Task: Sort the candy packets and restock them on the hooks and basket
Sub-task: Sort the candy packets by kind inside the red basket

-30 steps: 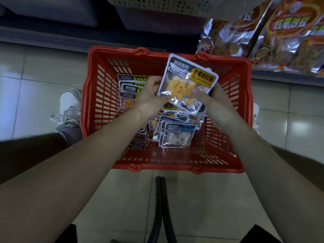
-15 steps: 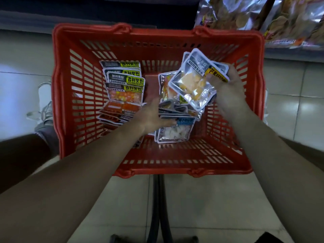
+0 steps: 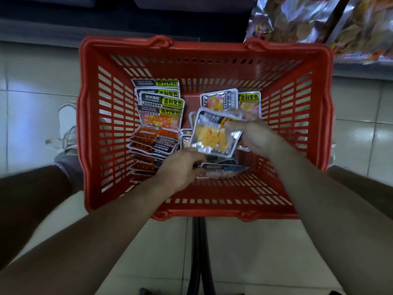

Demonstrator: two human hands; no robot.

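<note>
**Grip.** Your right hand (image 3: 256, 138) pinches the yellow-candy packet (image 3: 213, 136) by its right edge, thumb on the face and fingers beneath. The packet is held nearly flat above the middle of the red basket (image 3: 89, 133). A second packet may sit behind it in the same pinch, but blur prevents a count. Your left hand (image 3: 181, 170) is down in the basket, fingers curled at the left end of the blue-labelled packet (image 3: 223, 168). Whether it has hold or only touches, cannot tell.

**Layout.** The green-labelled stack (image 3: 161, 104) lies at the far left. The orange stack (image 3: 154, 143) is fanned just in front of it. Loose packets (image 3: 230, 101) lie at the far right. Foil bags (image 3: 297, 20) show beyond the far-right corner, outside the basket.

**Judgement.** This looks like the sorting step, partly done. No hooks are in view.

**Risks.**
1. An edge pinch on slick film is weak. A quick swing could let the packet slide out and land on the wrong pile.
2. Pulling the blue-labelled packet out of the middle heap could drag its neighbours. It could also nudge the fanned orange stack, which is just beside your left wrist.
3. The held packet hides the heap beneath it, so you could pick by the wrong label. Move it aside before choosing.
</note>
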